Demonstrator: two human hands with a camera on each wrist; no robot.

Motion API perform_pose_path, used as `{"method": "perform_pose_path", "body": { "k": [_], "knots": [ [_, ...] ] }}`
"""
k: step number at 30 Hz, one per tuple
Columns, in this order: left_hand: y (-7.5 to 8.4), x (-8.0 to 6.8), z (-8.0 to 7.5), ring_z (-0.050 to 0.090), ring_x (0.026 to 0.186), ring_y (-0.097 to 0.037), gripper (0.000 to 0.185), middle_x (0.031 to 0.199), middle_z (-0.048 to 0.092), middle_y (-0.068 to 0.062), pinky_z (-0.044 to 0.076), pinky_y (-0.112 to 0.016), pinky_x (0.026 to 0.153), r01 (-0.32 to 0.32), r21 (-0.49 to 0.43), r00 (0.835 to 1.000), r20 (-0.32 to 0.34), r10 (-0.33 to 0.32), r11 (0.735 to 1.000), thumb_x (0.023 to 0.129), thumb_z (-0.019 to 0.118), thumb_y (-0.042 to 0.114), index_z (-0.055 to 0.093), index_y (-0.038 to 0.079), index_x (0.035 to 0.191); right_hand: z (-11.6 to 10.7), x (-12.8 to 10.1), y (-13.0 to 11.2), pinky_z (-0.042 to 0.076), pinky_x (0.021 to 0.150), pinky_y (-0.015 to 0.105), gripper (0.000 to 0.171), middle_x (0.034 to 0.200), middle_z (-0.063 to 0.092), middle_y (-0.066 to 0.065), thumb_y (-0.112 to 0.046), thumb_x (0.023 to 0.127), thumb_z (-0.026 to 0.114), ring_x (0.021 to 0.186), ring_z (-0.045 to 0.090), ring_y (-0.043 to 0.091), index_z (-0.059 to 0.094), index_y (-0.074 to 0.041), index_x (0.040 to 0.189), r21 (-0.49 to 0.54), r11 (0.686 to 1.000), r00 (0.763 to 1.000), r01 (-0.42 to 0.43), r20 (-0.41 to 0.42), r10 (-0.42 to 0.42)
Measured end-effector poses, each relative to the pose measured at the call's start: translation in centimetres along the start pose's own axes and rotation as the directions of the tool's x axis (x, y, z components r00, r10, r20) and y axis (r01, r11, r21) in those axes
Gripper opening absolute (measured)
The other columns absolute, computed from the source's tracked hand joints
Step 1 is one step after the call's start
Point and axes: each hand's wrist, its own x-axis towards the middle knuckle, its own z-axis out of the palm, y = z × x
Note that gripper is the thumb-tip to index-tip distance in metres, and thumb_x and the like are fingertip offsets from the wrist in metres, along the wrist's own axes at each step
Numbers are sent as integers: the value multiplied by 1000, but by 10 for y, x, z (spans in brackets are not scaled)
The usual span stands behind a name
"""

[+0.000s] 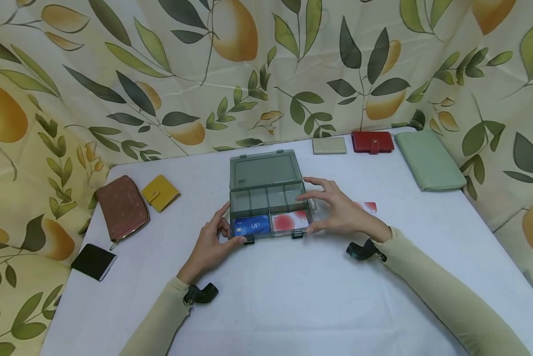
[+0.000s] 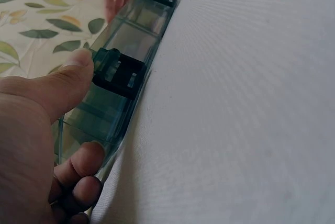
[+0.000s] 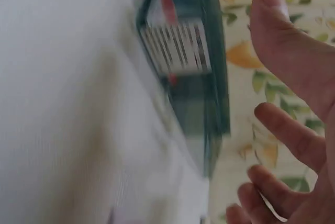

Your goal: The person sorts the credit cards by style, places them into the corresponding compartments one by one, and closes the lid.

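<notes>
A translucent green compartment box (image 1: 265,170) lies on the white-covered table, its lid folded back away from me. In the front left compartment is a blue card (image 1: 252,225) marked VIP; the front right one holds a red-and-white card (image 1: 288,221). My left hand (image 1: 210,247) grips the box's front left corner, thumb against a black latch (image 2: 125,75) and fingers along the left side. Beside the right side my right hand (image 1: 337,207) spreads its fingers over the box edge, holding nothing. Another red-and-white card (image 1: 371,206) lies behind the right wrist, partly hidden.
To the left lie a brown zip wallet (image 1: 123,207), a yellow card holder (image 1: 160,193) and a black flat wallet (image 1: 94,262). Along the back right are a beige flat case (image 1: 329,146), a red wallet (image 1: 373,142) and a mint-green wallet (image 1: 430,160). Patterned cloth (image 1: 248,84) hangs behind.
</notes>
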Motion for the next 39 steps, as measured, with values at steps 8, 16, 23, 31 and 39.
{"method": "perform_pose_path", "body": {
  "k": [8,16,23,31,39],
  "knots": [
    [1,0,2,54,80,-15,97,83,60,0,38,-38,88,-4,3,1000,-2,4,1000,86,90,17,35,6,165,-56,-39,29,38,109,71,75,150,52,20,-37,75,98,139,42,43,68,-13,139,-187,956,975,-224,-38,221],
    [-1,-2,0,53,79,-17,95,83,59,-2,41,-32,79,-10,-6,1000,-10,10,1000,87,90,15,36,6,165,-68,-64,58,43,91,50,68,121,63,18,-41,72,99,115,48,34,70,-5,121,-246,928,959,-279,-20,283],
    [-1,-1,1,53,78,-19,94,82,60,-3,38,-35,86,-12,-24,1000,-5,12,1000,87,89,15,36,7,165,-65,-65,58,47,86,37,53,105,64,9,-24,81,95,98,55,25,58,-5,113,-208,947,969,-243,-6,248],
    [1,-1,1,53,79,-17,94,82,60,-2,40,-34,83,-17,-15,1000,-4,17,1000,87,89,15,36,6,165,-63,-57,47,57,79,32,41,105,66,16,-1,94,78,82,68,19,53,-4,126,-47,980,976,-193,-110,186],
    [1,0,1,53,78,-16,94,82,60,-2,41,-31,81,-19,-9,1000,0,19,1000,88,88,15,36,5,164,-51,-33,14,59,75,18,63,126,61,14,-8,86,89,83,73,11,63,-8,144,292,940,960,-174,-162,228]
  ]
}}
